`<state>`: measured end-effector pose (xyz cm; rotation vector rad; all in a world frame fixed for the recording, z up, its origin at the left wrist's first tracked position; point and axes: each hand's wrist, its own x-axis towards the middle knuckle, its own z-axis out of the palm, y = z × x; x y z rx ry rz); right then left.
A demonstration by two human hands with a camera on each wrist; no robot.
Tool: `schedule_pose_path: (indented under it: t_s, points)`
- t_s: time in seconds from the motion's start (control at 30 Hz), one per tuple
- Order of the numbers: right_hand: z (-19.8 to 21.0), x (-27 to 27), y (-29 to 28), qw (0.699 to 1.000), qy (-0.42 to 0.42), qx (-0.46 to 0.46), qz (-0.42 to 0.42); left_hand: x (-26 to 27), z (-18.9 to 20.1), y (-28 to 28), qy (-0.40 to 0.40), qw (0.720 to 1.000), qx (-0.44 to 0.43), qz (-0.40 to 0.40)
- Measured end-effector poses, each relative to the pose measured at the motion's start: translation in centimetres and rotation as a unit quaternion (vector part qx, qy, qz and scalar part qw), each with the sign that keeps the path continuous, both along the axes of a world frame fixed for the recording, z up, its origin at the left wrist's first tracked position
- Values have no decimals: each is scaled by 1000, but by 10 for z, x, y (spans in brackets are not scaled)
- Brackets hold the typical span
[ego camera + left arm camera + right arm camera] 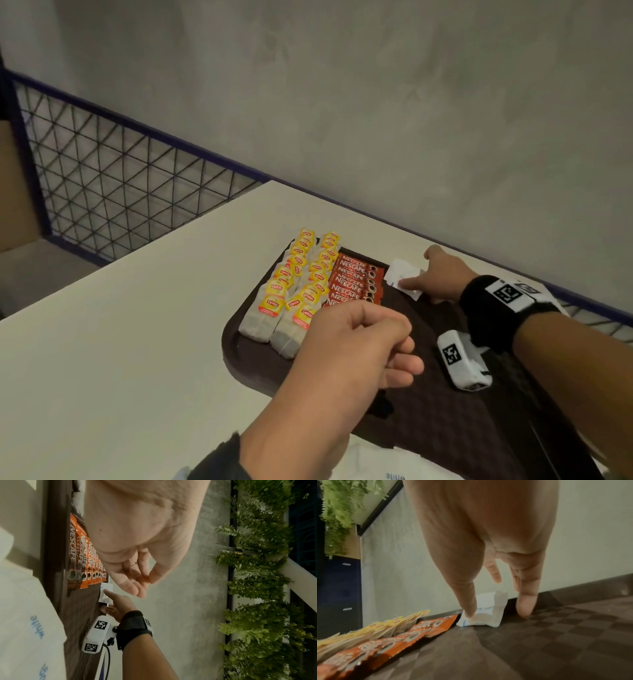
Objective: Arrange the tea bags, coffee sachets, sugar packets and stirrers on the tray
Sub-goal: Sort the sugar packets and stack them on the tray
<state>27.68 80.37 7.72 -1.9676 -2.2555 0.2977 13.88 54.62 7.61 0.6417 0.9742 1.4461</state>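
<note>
A dark brown tray [228,346] lies on the white table. Two rows of yellow-tagged tea bags [291,294] fill its left part, with a row of red coffee sachets [352,284] beside them. White sugar packets [399,272] lie at the tray's far edge, right of the sachets. My right hand [421,274] reaches there with straight fingers. In the right wrist view one fingertip [469,611] presses on a sugar packet [486,616] and another touches the tray [539,642]. My left hand [409,346] hovers over the tray's middle, loosely curled and holding nothing. No stirrers are in view.
A white bag with blue lettering [394,466] lies at the tray's near edge. A grey wall runs close behind the table [137,342]. A blue-framed mesh fence [120,185] stands to the left. The right half of the tray is bare.
</note>
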Motion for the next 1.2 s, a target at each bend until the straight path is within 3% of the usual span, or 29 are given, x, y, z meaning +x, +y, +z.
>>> schedule_pose_path:
  t_s: [0.37,0.53,0.6,0.67,0.77,0.87,1.03,1.2]
  points:
    - [-1,-11,-1,998,59,-6,6,1,0,1,10,1000,12,-5]
    - [43,-1,-59,996,-30,32,75,0,5,1,40,999,13,-3]
    - [66,9,-107,986,-37,-14,159,-1,7,-2,55,998,20,2]
    - [83,20,-166,962,-66,-124,233,-4,10,-7,65,997,34,10]
    - [90,31,-245,916,-171,-251,263,-7,14,-12,78,995,51,22]
    - [74,42,-288,913,-229,-216,260,-8,17,-17,88,994,56,22]
    - [43,43,-331,949,-151,-159,224,-8,20,-25,101,993,57,22]
    - [19,34,-339,954,-179,-94,223,-10,16,-27,117,992,50,8]
